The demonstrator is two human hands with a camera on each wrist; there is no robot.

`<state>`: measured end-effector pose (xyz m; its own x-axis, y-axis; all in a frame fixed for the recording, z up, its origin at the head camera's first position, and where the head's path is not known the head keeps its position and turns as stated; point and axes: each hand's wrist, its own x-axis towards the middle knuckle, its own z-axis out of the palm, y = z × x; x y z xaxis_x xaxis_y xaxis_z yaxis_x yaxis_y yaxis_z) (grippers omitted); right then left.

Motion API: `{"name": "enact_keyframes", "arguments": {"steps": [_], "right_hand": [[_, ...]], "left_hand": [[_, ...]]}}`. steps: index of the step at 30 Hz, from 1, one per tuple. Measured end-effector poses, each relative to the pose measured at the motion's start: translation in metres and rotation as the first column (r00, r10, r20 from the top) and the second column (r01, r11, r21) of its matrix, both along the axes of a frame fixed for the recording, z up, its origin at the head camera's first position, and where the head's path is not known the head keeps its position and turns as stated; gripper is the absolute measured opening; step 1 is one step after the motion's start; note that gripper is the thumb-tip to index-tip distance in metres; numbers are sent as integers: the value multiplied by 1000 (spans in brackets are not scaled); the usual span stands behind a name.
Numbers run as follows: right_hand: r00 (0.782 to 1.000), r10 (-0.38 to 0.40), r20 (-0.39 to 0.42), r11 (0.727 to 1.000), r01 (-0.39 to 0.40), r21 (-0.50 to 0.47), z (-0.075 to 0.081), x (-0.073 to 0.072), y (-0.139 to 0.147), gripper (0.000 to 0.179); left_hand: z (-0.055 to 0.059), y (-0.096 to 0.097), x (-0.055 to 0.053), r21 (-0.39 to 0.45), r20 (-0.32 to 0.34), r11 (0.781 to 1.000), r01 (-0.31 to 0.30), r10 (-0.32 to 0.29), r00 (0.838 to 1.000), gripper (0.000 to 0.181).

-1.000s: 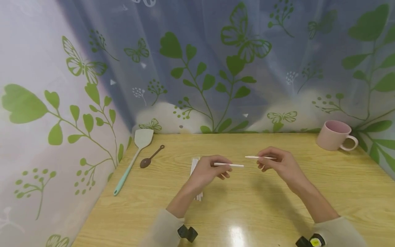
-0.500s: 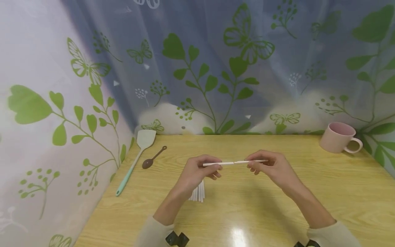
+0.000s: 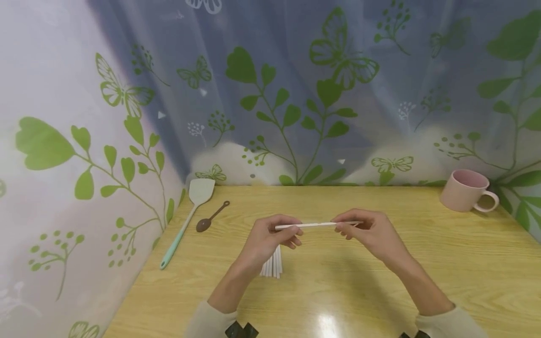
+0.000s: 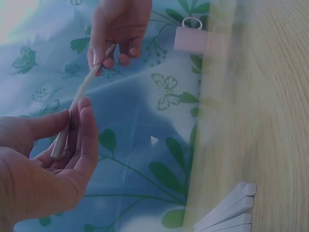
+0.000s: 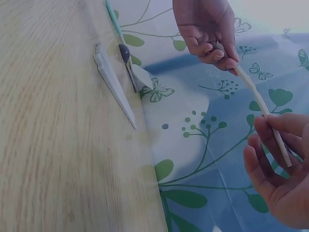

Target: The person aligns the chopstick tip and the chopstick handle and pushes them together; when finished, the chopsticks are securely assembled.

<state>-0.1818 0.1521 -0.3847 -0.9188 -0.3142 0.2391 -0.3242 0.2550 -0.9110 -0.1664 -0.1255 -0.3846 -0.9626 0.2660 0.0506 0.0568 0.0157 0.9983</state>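
Observation:
My left hand (image 3: 268,239) pinches a thin white stick (image 3: 307,226) between thumb and fingers, and my right hand (image 3: 374,232) pinches a similar thin white stick (image 3: 326,224). Both are held above the table, nearly level, in one line with their inner ends meeting. A slight jagged bend shows at the joint in both wrist views. The left stick's outer end (image 4: 58,151) lies against the curled fingers. Below my left hand, a bundle of white sticks (image 3: 274,265) lies fanned on the table, its far part hidden by the hand in the head view.
A spatula (image 3: 183,230) with a mint handle and a small brown spoon (image 3: 204,225) lie at the left of the wooden table (image 3: 321,286). At the back right stands a pink mug (image 3: 462,192). A patterned curtain (image 3: 279,94) hangs behind the table.
The two sticks were apart a second ago. My hands have come together, mostly the left moving leftward in view with the right following, and the sticks' inner ends now meet.

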Motion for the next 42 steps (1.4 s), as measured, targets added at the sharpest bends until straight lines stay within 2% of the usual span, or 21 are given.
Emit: {"name": "enact_keyframes", "arguments": {"steps": [3,7,17,33,38,42], "right_hand": [[1000,-23,8,999,23,31,2,2,-2,20],[999,-27,17,1000,27,-8,2,3,-4,21],[995,92,46,981,-83,-174,-4,2,-16,21],[994,101,43,980,-92,-174,-6,3,-23,19],[989,146,33,978,-139,-154,-6,-1,-17,20],[981,191,37,970,-183,-159,-7,-10,-12,21]], "left_hand": [[-1,0,0,5,-5,1000,-5,5,1000,24],[-2,0,0,16,-7,1000,-2,2,1000,24],[0,11,2,47,-22,998,41,-40,999,21],[-3,22,2,50,-26,999,-1,2,1000,18],[-1,20,1,28,-23,999,30,-30,999,20],[0,12,-3,-10,-20,998,58,-58,998,25]]}}
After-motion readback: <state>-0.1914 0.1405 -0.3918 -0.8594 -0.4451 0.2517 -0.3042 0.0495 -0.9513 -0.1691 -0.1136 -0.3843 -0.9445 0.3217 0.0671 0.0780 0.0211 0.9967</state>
